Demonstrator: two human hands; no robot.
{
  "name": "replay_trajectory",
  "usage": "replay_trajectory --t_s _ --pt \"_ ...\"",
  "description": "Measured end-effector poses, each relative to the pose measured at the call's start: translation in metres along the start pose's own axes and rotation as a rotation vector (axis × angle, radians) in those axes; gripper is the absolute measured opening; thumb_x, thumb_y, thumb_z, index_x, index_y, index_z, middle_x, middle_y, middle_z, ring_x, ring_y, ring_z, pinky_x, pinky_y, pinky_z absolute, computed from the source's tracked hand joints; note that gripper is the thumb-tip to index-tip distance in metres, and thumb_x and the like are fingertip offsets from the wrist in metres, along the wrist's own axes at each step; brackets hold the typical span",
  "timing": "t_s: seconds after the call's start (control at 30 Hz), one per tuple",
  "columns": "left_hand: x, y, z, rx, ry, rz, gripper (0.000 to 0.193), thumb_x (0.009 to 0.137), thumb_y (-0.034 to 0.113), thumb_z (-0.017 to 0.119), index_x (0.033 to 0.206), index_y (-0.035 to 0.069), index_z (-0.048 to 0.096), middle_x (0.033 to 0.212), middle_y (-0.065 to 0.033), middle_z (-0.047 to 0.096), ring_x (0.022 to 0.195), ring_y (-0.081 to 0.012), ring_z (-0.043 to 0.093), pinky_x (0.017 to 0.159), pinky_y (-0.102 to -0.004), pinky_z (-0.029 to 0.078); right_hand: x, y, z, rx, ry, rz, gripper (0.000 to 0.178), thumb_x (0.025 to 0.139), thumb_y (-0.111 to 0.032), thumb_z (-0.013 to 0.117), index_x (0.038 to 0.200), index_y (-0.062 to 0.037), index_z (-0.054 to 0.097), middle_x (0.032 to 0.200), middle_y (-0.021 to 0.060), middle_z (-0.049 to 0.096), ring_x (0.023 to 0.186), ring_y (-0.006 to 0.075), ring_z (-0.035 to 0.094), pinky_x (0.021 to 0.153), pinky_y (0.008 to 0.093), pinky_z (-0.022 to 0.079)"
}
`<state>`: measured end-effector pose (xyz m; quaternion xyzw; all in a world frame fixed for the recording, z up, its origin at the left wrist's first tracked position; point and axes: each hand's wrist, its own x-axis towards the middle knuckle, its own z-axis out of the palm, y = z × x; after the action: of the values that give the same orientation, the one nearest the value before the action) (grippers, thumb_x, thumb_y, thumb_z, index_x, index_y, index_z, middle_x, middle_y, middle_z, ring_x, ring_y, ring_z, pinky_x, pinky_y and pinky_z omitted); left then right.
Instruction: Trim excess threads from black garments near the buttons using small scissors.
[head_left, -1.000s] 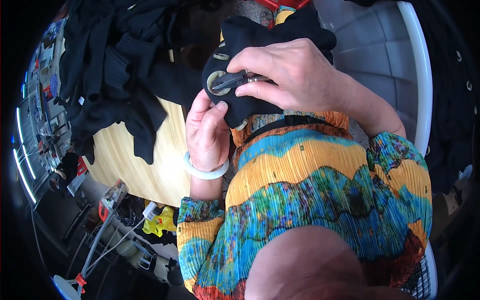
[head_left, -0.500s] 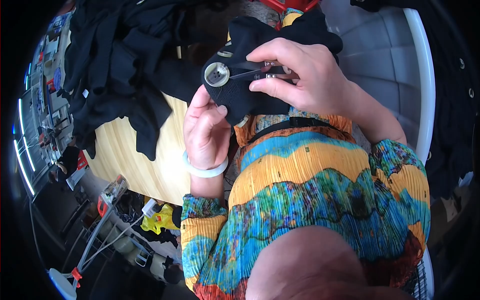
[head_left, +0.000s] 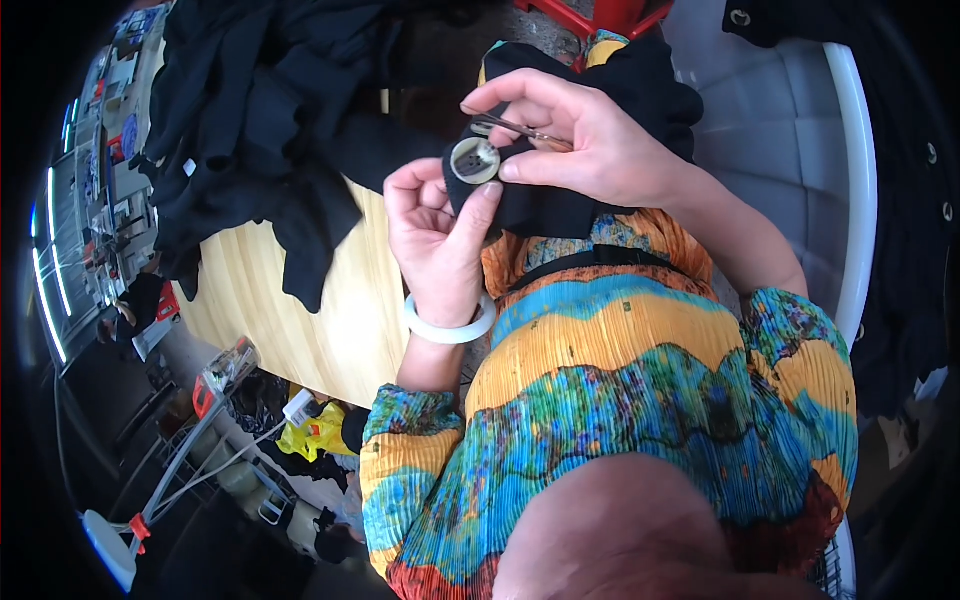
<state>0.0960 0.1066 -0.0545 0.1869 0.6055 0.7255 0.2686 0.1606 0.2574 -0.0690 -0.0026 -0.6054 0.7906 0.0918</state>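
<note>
A large round button [head_left: 476, 161], dark in the middle with a pale rim, sits on the black garment [head_left: 560, 210] across my lap. My left hand [head_left: 440, 235], with a pale bangle at its wrist, pinches the garment's edge at the button, thumb by the lower rim. In my right hand [head_left: 600, 140] is a pair of thread snips [head_left: 520, 131], lying slantwise above the button with the tips pointing up and left. The right thumb's tip meets the button's right edge. A second button behind the first is partly hidden by the fingers.
Left of me, black garments [head_left: 260, 130] are heaped over a light wooden table [head_left: 270, 325]. A large white-rimmed tub [head_left: 855, 230] stands at my right. Ahead is a red stool [head_left: 600, 15]; a yellow bag [head_left: 315, 435] lies at lower left.
My left hand and the button have shifted right, closer to my right hand. The snips have swung from pointing at the button to lying above it, and the right thumb has come to its edge.
</note>
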Motion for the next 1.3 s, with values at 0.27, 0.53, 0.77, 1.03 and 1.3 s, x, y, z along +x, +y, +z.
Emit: replay_trajectory --t_s 0.27,0.53,0.77,1.03,1.3 --pt "0.015 -0.004 -0.005 0.787 0.100 0.632 0.023 0.070 -0.005 0.064 0.093 -0.002 0.061 0.077 -0.0086 0.058 0.063 -0.0131 0.054 0.054 -0.0201 0.041 -0.001 0.000 0.002 0.039 0.004 0.035 0.044 0.075 0.003 0.056 0.116 -0.0024 0.040 0.090 0.0013 0.051 0.088 0.0059 0.047 0.079 0.0197 0.039" --pt "0.015 0.002 -0.009 0.300 0.110 0.185 0.009 0.086 0.008 0.050 0.086 0.000 0.054 0.080 -0.0046 0.056 0.064 -0.0067 0.048 0.058 -0.0162 0.037 0.002 0.004 -0.002 0.139 0.072 0.064 0.042 0.074 0.005 0.057 0.113 -0.0024 0.042 0.094 -0.0006 0.050 0.083 0.0043 0.045 0.076 0.0182 0.040" --pt "0.015 0.010 -0.025 -0.071 0.030 -0.024 0.013 0.089 0.011 0.042 0.086 0.000 0.049 0.077 -0.0095 0.057 0.066 -0.0135 0.056 0.062 -0.0227 0.048 0.000 -0.001 -0.007 0.149 0.060 0.122 0.043 0.074 0.003 0.057 0.114 -0.0014 0.042 0.093 -0.0009 0.049 0.085 0.0045 0.046 0.077 0.0188 0.040" --pt "0.000 0.006 -0.011 0.342 0.096 0.150 0.009 0.083 0.003 0.052 0.091 0.000 0.049 0.083 -0.0069 0.057 0.076 -0.0108 0.054 0.070 -0.0213 0.044 -0.001 -0.002 -0.005 0.046 0.076 0.051 0.041 0.074 0.002 0.058 0.112 -0.0019 0.042 0.093 0.0011 0.051 0.079 0.0023 0.046 0.067 0.0156 0.038" --pt "0.007 -0.002 -0.007 0.808 0.081 0.639 0.019 0.070 -0.008 0.063 0.088 -0.002 0.061 0.078 -0.0101 0.058 0.068 -0.0137 0.054 0.062 -0.0205 0.043 0.000 0.000 -0.003 0.060 0.060 0.047 0.040 0.075 0.002 0.057 0.112 -0.0029 0.042 0.088 0.0004 0.053 0.074 0.0008 0.046 0.062 0.0145 0.036"
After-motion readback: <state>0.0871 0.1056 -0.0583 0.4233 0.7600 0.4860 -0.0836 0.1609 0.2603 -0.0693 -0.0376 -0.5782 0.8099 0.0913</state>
